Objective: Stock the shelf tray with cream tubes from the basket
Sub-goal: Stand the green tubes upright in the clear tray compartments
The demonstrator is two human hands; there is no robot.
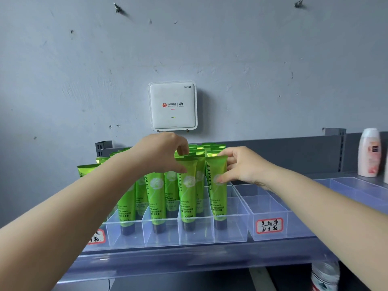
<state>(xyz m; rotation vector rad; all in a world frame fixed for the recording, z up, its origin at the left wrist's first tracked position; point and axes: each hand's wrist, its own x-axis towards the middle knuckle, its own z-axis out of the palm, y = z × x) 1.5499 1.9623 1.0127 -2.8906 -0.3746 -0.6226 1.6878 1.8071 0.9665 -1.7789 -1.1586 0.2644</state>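
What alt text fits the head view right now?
Two bare hands grip upright green cream tubes in a clear divided tray on a shelf: left hand on one tube, right hand on the tube beside it.
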